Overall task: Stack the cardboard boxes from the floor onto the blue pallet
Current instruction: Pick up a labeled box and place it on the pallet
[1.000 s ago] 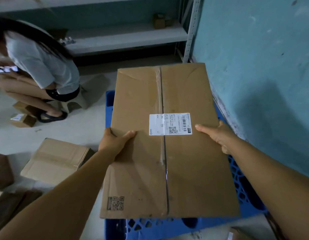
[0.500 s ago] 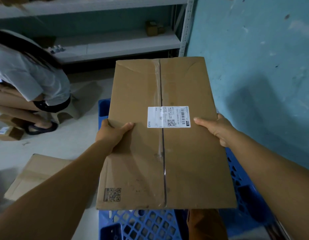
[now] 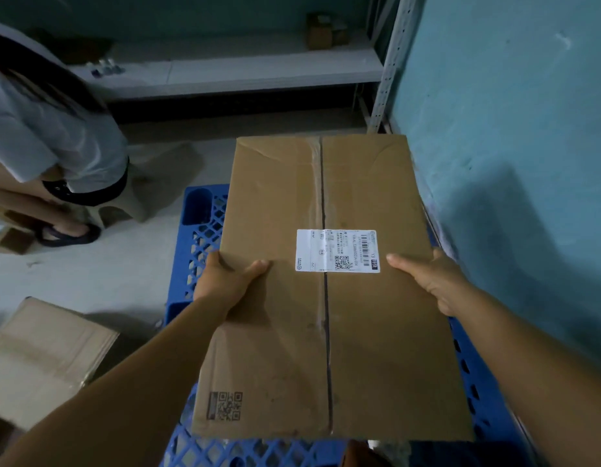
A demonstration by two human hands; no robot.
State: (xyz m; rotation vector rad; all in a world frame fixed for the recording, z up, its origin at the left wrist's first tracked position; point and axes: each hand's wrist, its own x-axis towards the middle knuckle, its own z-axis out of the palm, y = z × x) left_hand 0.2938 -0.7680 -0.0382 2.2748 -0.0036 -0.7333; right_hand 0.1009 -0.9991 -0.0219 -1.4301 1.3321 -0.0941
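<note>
At far left a seated person (image 3: 49, 139) bends over the floor, one sandal (image 3: 68, 234) showing; nearer the camera a second box (image 3: 39, 358) lies on the floor, not yet lifted. Next comes the blue pallet (image 3: 204, 237), its lattice top showing at the left of and beneath the held load. The left hand (image 3: 225, 284) grips the left edge of the box (image 3: 326, 281), thumb laid across the top, fingers hidden underneath. The box is flat and wide, taped along its centre seam, with a white label (image 3: 337, 251) near the middle; it is held over the pallet, and whether it touches the lattice cannot be told. The right hand (image 3: 433, 281) grips the right edge the same way, thumb on top, fingers out of sight. Just beyond is the teal wall (image 3: 511, 129), with a shelf (image 3: 258, 75) at the back.

Likely risks: the box's right edge sits close to the wall, so it may scrape or jam there; fingers under the box could be pinched if it drops flat; set too far left, it may overhang the pallet and tip.
</note>
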